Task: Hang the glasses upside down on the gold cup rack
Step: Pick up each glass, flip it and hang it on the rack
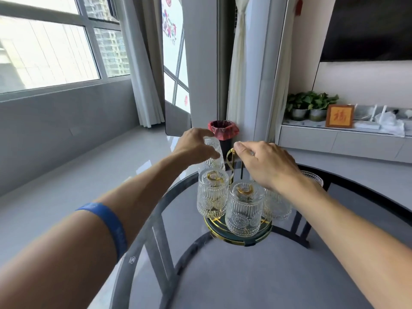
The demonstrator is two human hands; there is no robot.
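Observation:
The gold cup rack (231, 157) stands on a round dark tray with a gold rim (214, 228) on the glass table. Two ribbed clear glasses hang upside down at its front, one on the left (211, 195) and one in the middle (244, 212); a third (278, 208) shows partly under my right wrist. My left hand (196, 144) grips another ribbed glass (213, 155), upside down, at the rack's back left. My right hand (265, 162) pinches the gold loop handle at the rack's top. One more glass (313, 178) stands on the table behind my right hand.
The round glass table (245, 275) has a dark rim and a dark frame beneath. A bin with a red liner (223, 130) stands on the floor behind the rack. A low white cabinet with plants and a framed picture (340, 115) runs along the right wall.

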